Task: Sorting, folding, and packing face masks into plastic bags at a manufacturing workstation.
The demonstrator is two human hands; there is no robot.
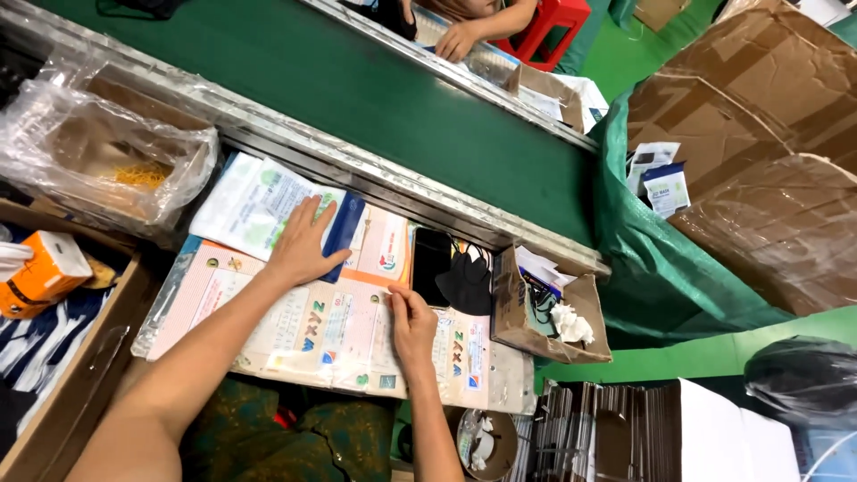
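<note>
At the far left an orange carton [40,272] lies in a brown cardboard box [67,393], and above it a clear plastic bag [107,152] lines another box with a few yellow bits at its bottom, both set within arm's reach of the worktop [500,379]. Next to these, the left hand [302,245] lies flat with fingers spread, palm down on a white and blue printed packet [254,201]. It looks to be pressing the packet so that it stays put on the stack of pale pink printed sheets [339,326] beneath; it grips nothing. The left forearm runs up from the lower left at a slant, elbow low, wrist straight. Further right, the right hand [412,326] rests on the pink sheets with its fingers curled and the tips pinching or holding down the upper edge of one sheet; whether it has actually lifted that edge I cannot tell. Its forearm comes almost straight up from the bottom edge. Just beyond it a black face mask [466,284] lies on a dark flat thing, touching the sheets' far edge. To the right a small open cardboard box [549,312] holds crumpled white paper and scraps, probably kept close for waste. Behind everything the green conveyor belt [375,98] runs diagonally, with another person's hand [458,40] at its far rail.
</note>
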